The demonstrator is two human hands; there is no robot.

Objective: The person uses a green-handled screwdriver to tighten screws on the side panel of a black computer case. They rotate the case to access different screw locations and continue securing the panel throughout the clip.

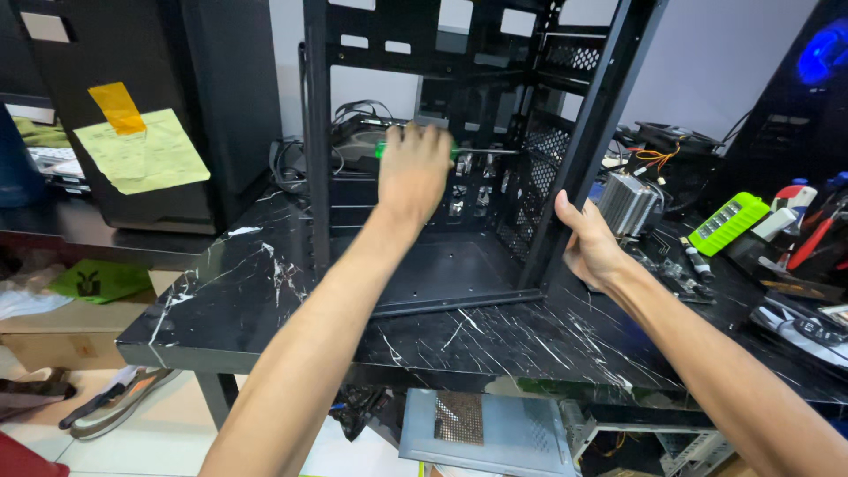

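Note:
An empty black computer case frame stands open-sided on a black marble-patterned table. My left hand reaches inside the case, shut on a green-handled screwdriver whose metal shaft points right toward the perforated rear wall. My right hand grips the case's front right upright post from outside. Small metal brackets show on the case's back panel just below the screwdriver.
A metal heatsink cooler and a circuit board lie right of the case. A lime-green tray, red-handled tools and cables crowd the far right. A black tower with yellow paper notes stands at left. A metal chassis lies under the table.

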